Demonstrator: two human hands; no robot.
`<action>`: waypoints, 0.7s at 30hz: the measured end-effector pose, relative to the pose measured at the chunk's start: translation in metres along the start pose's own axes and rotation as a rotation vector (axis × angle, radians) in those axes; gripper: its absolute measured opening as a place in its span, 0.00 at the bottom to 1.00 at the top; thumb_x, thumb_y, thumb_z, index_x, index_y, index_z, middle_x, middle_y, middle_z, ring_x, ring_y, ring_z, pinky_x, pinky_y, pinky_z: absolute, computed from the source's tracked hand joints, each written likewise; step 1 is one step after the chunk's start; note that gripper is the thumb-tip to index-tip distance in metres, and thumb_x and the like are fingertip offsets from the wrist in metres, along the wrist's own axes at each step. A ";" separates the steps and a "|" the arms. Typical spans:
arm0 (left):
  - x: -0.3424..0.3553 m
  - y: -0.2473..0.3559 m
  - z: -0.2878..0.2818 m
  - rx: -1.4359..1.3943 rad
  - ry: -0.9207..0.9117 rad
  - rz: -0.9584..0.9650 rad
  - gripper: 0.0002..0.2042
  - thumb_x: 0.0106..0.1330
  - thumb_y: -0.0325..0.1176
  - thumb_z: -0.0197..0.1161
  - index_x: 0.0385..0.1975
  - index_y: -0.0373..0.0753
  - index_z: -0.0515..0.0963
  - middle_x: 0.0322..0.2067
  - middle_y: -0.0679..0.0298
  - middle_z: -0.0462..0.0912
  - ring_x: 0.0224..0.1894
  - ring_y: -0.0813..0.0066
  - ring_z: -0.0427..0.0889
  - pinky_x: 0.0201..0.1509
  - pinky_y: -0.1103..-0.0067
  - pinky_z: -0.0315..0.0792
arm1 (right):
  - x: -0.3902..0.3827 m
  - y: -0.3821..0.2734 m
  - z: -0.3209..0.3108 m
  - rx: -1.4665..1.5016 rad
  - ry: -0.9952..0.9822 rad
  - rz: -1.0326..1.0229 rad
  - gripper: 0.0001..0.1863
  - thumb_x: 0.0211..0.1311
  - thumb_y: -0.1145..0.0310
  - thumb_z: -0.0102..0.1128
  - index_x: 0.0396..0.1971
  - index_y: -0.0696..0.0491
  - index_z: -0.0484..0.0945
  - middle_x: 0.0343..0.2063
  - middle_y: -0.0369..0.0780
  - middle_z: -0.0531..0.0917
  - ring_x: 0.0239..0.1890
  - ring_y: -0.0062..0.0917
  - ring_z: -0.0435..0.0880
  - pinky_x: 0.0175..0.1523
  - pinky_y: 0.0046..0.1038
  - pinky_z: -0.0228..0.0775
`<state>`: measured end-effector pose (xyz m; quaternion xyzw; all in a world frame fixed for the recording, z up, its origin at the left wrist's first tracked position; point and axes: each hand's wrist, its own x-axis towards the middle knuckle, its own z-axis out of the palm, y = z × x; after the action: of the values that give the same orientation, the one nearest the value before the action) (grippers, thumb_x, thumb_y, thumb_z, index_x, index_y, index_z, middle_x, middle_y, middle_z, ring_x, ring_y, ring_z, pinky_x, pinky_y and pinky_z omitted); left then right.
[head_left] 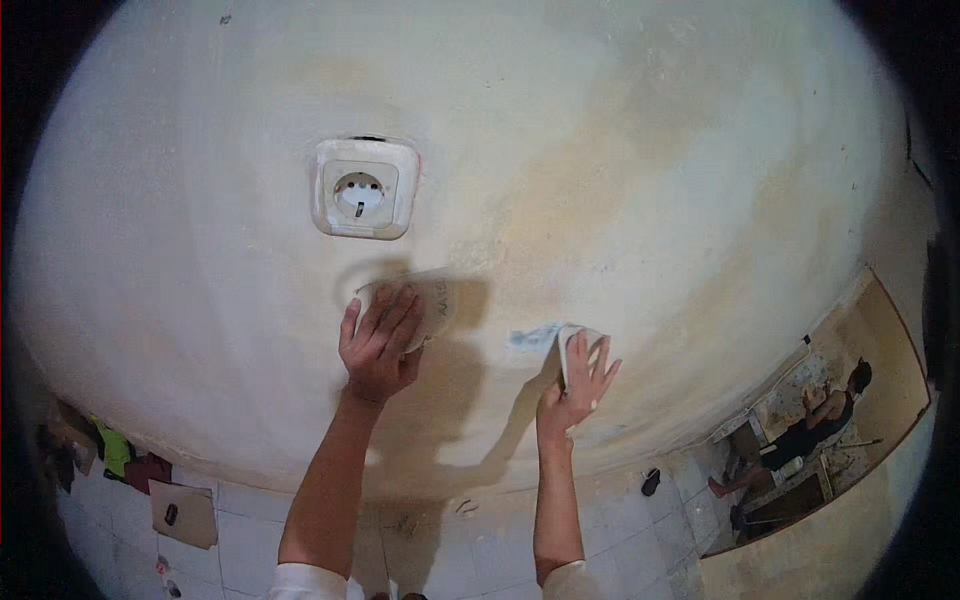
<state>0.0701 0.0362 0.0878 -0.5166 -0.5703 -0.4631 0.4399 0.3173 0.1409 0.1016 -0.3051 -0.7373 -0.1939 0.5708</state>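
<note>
My left hand (380,345) presses a pale sheet of sandpaper (438,305) against the wall (640,120), just below the white wall socket (362,190). The fingers lie over the sheet, and its printed back shows to their right. Lower and to the right, my right hand (580,385) holds a smaller folded piece of sandpaper (566,350) at the wall. Its thumb is below the paper and some fingers stretch over it. Beside that piece, on its left, is a bluish-grey patch (532,338). The faces of both papers toward the wall are hidden.
The wall has yellowish stains. On the tiled floor (470,545) at lower left lie a cardboard piece (190,518) with a dark object on it, and green cloth (115,448). A dark slipper (651,483) lies right of centre. Another person (805,435) is at the far right, beyond an opening.
</note>
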 end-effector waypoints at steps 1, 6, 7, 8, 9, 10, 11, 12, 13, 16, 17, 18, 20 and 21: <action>0.000 0.001 -0.004 -0.001 0.004 -0.001 0.18 0.64 0.44 0.49 0.49 0.47 0.77 0.55 0.63 0.76 0.60 0.60 0.70 0.66 0.59 0.50 | -0.001 -0.005 0.003 0.024 0.052 0.009 0.29 0.44 0.79 0.47 0.52 0.57 0.74 0.54 0.41 0.77 0.64 0.51 0.61 0.66 0.58 0.40; 0.006 0.005 -0.007 -0.053 0.040 -0.014 0.19 0.56 0.37 0.58 0.50 0.51 0.77 0.54 0.70 0.77 0.58 0.66 0.73 0.64 0.62 0.54 | -0.008 -0.016 0.003 0.106 -0.044 -0.006 0.22 0.53 0.75 0.46 0.50 0.57 0.75 0.55 0.40 0.76 0.63 0.50 0.63 0.67 0.58 0.39; 0.005 0.004 -0.007 -0.053 0.042 -0.012 0.19 0.56 0.37 0.58 0.50 0.51 0.77 0.54 0.70 0.77 0.58 0.66 0.73 0.64 0.62 0.54 | -0.005 -0.013 0.000 0.038 -0.042 -0.056 0.26 0.47 0.80 0.46 0.50 0.57 0.76 0.53 0.41 0.77 0.63 0.49 0.63 0.67 0.57 0.39; 0.003 0.002 -0.008 -0.040 0.057 -0.013 0.19 0.56 0.37 0.58 0.50 0.51 0.77 0.54 0.70 0.76 0.58 0.67 0.72 0.64 0.62 0.54 | -0.003 -0.012 -0.002 -0.029 -0.040 -0.106 0.30 0.41 0.84 0.45 0.50 0.56 0.76 0.52 0.42 0.78 0.63 0.48 0.64 0.68 0.56 0.39; 0.002 0.001 -0.008 -0.025 0.070 -0.013 0.19 0.56 0.37 0.58 0.50 0.51 0.77 0.54 0.70 0.76 0.58 0.67 0.72 0.64 0.62 0.54 | -0.003 -0.016 -0.001 -0.029 -0.039 -0.105 0.30 0.41 0.84 0.45 0.50 0.56 0.76 0.52 0.42 0.78 0.63 0.48 0.64 0.68 0.56 0.39; 0.003 0.002 -0.008 -0.026 0.071 -0.011 0.19 0.56 0.37 0.58 0.50 0.51 0.77 0.54 0.70 0.76 0.58 0.67 0.72 0.64 0.62 0.54 | -0.004 -0.023 0.001 0.022 0.004 -0.020 0.30 0.41 0.85 0.46 0.50 0.55 0.76 0.52 0.42 0.78 0.63 0.48 0.64 0.68 0.56 0.39; 0.004 0.003 -0.009 -0.025 0.059 -0.014 0.19 0.57 0.38 0.58 0.50 0.51 0.77 0.54 0.70 0.76 0.59 0.67 0.72 0.64 0.62 0.54 | -0.004 -0.028 0.002 0.073 0.046 0.065 0.30 0.41 0.85 0.46 0.50 0.55 0.77 0.51 0.41 0.79 0.63 0.47 0.64 0.68 0.56 0.39; 0.004 0.004 -0.009 -0.024 0.047 -0.017 0.19 0.57 0.38 0.58 0.50 0.51 0.77 0.55 0.70 0.76 0.59 0.67 0.71 0.64 0.62 0.54 | -0.005 -0.033 0.004 0.073 0.046 0.068 0.30 0.41 0.85 0.46 0.50 0.55 0.77 0.51 0.41 0.79 0.63 0.47 0.64 0.68 0.56 0.39; 0.005 0.005 -0.010 -0.022 0.044 -0.014 0.19 0.57 0.38 0.58 0.50 0.51 0.77 0.55 0.70 0.76 0.59 0.67 0.71 0.64 0.62 0.54 | -0.007 -0.038 0.006 0.104 0.036 0.087 0.25 0.49 0.78 0.44 0.50 0.54 0.77 0.52 0.40 0.78 0.63 0.47 0.64 0.68 0.56 0.39; 0.006 0.005 -0.011 -0.022 0.037 -0.025 0.19 0.57 0.38 0.58 0.50 0.51 0.77 0.55 0.70 0.76 0.60 0.67 0.71 0.66 0.62 0.53 | -0.004 -0.023 0.000 0.059 -0.007 0.058 0.21 0.58 0.71 0.42 0.50 0.54 0.77 0.53 0.39 0.78 0.64 0.48 0.63 0.68 0.56 0.39; 0.005 0.004 -0.011 -0.002 0.030 -0.027 0.19 0.57 0.38 0.58 0.50 0.50 0.77 0.55 0.70 0.76 0.60 0.68 0.70 0.66 0.63 0.52 | -0.002 -0.017 -0.002 -0.020 -0.039 0.004 0.21 0.59 0.71 0.42 0.51 0.53 0.77 0.54 0.39 0.77 0.64 0.48 0.62 0.68 0.55 0.39; 0.004 0.003 -0.011 0.017 0.024 -0.029 0.19 0.58 0.38 0.57 0.50 0.50 0.77 0.55 0.70 0.76 0.61 0.68 0.70 0.66 0.63 0.52 | -0.003 -0.019 0.000 -0.019 -0.038 0.006 0.21 0.59 0.71 0.42 0.51 0.53 0.77 0.54 0.39 0.77 0.64 0.48 0.62 0.68 0.55 0.39; 0.005 0.005 -0.010 -0.010 0.036 -0.018 0.18 0.58 0.38 0.57 0.50 0.50 0.77 0.55 0.70 0.75 0.61 0.68 0.70 0.67 0.63 0.51 | -0.003 -0.026 0.000 0.034 0.036 0.129 0.22 0.53 0.75 0.47 0.50 0.53 0.77 0.55 0.38 0.76 0.65 0.48 0.61 0.68 0.55 0.39; 0.006 0.006 -0.009 -0.033 0.050 -0.009 0.18 0.58 0.38 0.56 0.51 0.51 0.77 0.55 0.70 0.75 0.61 0.68 0.69 0.67 0.63 0.51 | -0.006 -0.031 0.007 0.100 0.063 0.160 0.26 0.47 0.80 0.51 0.50 0.51 0.78 0.56 0.37 0.76 0.65 0.47 0.61 0.68 0.56 0.38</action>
<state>0.0755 0.0287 0.0956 -0.5092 -0.5537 -0.4872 0.4436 0.2928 0.1210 0.0962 -0.3279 -0.7008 -0.1199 0.6221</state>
